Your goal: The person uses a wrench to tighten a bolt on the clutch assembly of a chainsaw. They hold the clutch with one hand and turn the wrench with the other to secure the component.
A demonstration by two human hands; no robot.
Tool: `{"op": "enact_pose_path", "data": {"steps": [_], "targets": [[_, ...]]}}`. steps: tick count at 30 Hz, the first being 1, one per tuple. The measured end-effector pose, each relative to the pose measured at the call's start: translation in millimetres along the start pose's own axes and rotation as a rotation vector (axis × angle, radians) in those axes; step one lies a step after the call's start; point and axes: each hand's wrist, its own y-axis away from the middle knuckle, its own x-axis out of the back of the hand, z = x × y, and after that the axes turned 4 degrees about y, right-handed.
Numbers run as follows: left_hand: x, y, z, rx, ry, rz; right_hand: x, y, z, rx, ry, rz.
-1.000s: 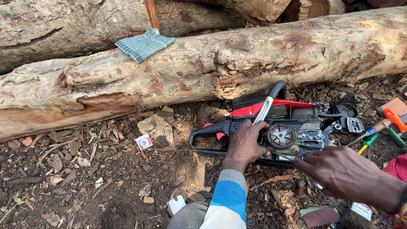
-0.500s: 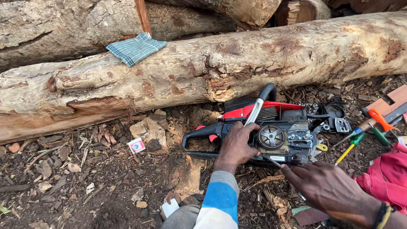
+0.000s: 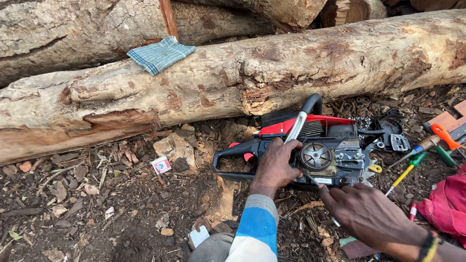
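A single head-worn camera looks steeply down and forward from close above the ground, so the wearer's own sleeve and left hand [image 3: 274,164] enter from the near edge and the right hand [image 3: 361,211] from the near right corner. The chainsaw [image 3: 315,150] sits right of centre, near the lens. A long log [image 3: 233,82] crosses the far half from left to right.

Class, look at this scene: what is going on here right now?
A person kneels over a red and black chainsaw lying on bark-strewn ground beside a big log. The left hand steadies its body, while the right hand holds a thin tool to it. Screwdrivers lie to the right; a checked cloth rests on the log.
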Motion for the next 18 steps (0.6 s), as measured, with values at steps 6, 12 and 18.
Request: {"op": "enact_pose_path", "data": {"steps": [6,12,18], "targets": [[-3,-1,-2,0.004,0.015,-0.021,-34,5,2,-0.161,-0.068,-0.036],[-8,-3,-5,-0.031,0.009,0.03,-47,4,-3,-0.349,-0.215,0.057],[-10,-3,-7,-0.065,0.057,0.074,-24,-13,-49,-0.516,-0.279,-0.299]]}}
